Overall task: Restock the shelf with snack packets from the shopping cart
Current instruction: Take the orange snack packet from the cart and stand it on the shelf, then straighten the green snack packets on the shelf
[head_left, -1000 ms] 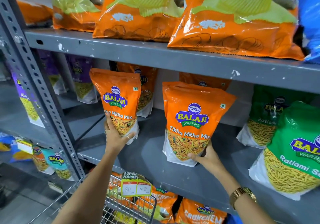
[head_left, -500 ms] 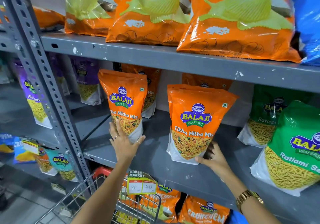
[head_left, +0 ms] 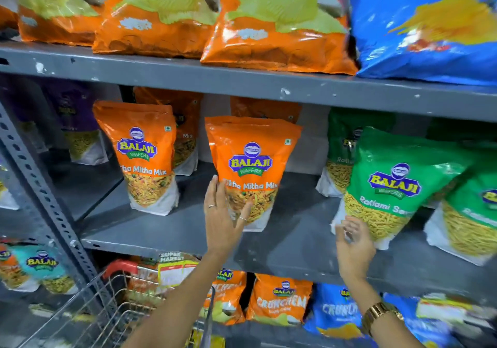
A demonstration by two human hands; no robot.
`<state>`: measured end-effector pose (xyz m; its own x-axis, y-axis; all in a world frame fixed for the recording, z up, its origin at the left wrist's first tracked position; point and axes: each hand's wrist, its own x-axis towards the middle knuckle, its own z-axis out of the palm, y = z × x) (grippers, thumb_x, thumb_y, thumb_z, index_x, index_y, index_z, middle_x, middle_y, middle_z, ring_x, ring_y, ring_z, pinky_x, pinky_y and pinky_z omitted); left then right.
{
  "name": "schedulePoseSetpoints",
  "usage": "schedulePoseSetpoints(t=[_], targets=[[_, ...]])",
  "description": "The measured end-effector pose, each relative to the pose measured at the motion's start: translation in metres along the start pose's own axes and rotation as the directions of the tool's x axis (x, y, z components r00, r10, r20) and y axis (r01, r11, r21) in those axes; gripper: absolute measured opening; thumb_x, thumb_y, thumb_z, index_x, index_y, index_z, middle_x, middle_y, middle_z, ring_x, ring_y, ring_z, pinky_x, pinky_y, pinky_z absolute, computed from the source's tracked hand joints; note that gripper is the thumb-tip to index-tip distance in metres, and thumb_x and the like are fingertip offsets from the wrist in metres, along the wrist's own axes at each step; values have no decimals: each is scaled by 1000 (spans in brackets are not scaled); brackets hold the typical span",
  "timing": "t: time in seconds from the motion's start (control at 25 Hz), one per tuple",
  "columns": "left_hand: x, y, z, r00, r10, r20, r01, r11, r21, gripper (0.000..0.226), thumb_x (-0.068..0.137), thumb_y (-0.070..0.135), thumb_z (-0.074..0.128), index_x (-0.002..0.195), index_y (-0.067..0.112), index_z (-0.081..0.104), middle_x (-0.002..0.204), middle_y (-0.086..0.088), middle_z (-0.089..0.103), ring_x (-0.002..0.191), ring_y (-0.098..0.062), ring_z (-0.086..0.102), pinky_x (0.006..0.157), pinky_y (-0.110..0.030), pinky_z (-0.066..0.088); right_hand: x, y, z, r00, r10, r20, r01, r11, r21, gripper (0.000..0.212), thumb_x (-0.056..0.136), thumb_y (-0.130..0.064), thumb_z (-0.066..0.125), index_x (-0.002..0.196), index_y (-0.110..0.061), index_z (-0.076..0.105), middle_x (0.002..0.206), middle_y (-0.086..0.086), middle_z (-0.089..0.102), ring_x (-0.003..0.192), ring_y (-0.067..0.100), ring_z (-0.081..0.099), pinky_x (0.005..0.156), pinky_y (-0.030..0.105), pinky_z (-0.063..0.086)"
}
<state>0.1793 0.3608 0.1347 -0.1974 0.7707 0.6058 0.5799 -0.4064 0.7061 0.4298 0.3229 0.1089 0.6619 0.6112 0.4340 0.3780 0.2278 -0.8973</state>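
Two orange Tikha Mitha Mix packets stand upright on the middle grey shelf [head_left: 293, 242]: one at the left [head_left: 145, 156], one in the centre [head_left: 250, 165]. My left hand [head_left: 223, 221] lies flat with spread fingers against the lower left of the centre packet. A green Ratlami Sev packet [head_left: 390, 186] leans to the right of it. My right hand [head_left: 352, 245], blurred, has its fingertips at that packet's lower left white corner, not closed around it. The wire shopping cart [head_left: 107, 310] is at the bottom left, below my left forearm.
Large orange crisp bags [head_left: 277, 25] and a blue bag [head_left: 425, 25] fill the top shelf. More orange and green packets stand behind the front row. Orange and blue Crunchem bags [head_left: 279, 299] sit on the lower shelf. A perforated steel upright [head_left: 35, 186] runs down the left.
My left hand has left the left orange packet and come to the centre one. My right hand has gone from the centre orange packet to the green packet. The view swung right.
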Motion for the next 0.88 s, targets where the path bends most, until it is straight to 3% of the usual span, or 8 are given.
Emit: schedulePoseSetpoints(t=[0.12, 0.24, 0.32, 0.48, 0.6, 0.72, 0.76, 0.88], targets=[[-8, 37, 25, 996, 86, 35, -87, 996, 32, 67, 80, 39, 61, 134, 9, 36, 145, -18, 35, 133, -31, 36, 109, -46, 36, 27, 6, -39, 991, -36, -131, 32, 999, -35, 24, 79, 8, 61, 92, -12, 58, 82, 16, 62, 67, -2, 55, 68, 40, 50], [-14, 71, 53, 991, 131, 18, -131, 991, 39, 63, 79, 36, 63, 129, 4, 42, 138, -20, 44, 128, -32, 42, 107, -41, 36, 55, 14, -79, 981, -113, -160, 95, 989, -113, 18, 79, 9, 60, 92, -3, 58, 81, 23, 64, 65, 25, 53, 66, 26, 44], [-20, 92, 76, 991, 127, 40, -128, 992, 8, 64, 79, 34, 64, 130, 2, 42, 137, -21, 45, 128, -33, 42, 106, -45, 39, 71, 20, -107, 975, -172, -140, 147, 974, -170, 20, 78, 10, 61, 93, -2, 58, 81, 21, 63, 67, 26, 52, 64, 18, 39], [-39, 126, 128, 987, 99, 125, -93, 994, -53, 70, 80, 33, 67, 136, 6, 33, 144, -16, 39, 134, -26, 34, 109, -42, 34, 106, 37, -149, 972, -206, -116, 174, 955, -241, 27, 76, 7, 64, 99, -5, 54, 97, 20, 59, 86, 36, 56, 74, 41, 45], [-60, 146, 167, 968, 33, 250, 0, 992, -129, 88, 76, 43, 68, 142, 14, 19, 152, -10, 24, 138, -11, 19, 111, -37, 26, 129, 52, -172, 980, -121, -157, 58, 932, -359, 66, 69, -9, 75, 122, -5, 37, 126, 24, 45, 113, 43, 43, 82, 54, 46], [-72, 173, 223, 920, -48, 390, 158, 954, -253, 114, 57, 50, 79, 144, 18, 12, 152, -12, 20, 142, -22, 18, 116, -47, 24, 174, 78, -191, 962, 54, -269, -150, 923, -354, 112, 55, -23, 87, 136, -5, 13, 145, 26, 20, 127, 46, 24, 97, 61, 35], [-76, 188, 256, 913, -87, 399, 211, 938, -276, 123, 51, 48, 83, 144, 20, 8, 151, -12, 23, 141, -25, 22, 114, -51, 27, 201, 92, -203, 953, 113, -280, -210, 915, -344, 120, 52, -26, 89, 139, -7, 8, 148, 25, 13, 131, 45, 18, 99, 63, 33], [-91, 174, 259, 923, -198, 331, 292, 918, -266, 132, 43, 44, 88, 144, 33, 3, 147, -7, 31, 134, -24, 34, 108, -53, 36, 194, 104, -195, 937, 260, -235, -319, 910, -266, 128, 49, -28, 90, 140, -12, 2, 150, 23, 8, 133, 44, 15, 100, 61, 31]])
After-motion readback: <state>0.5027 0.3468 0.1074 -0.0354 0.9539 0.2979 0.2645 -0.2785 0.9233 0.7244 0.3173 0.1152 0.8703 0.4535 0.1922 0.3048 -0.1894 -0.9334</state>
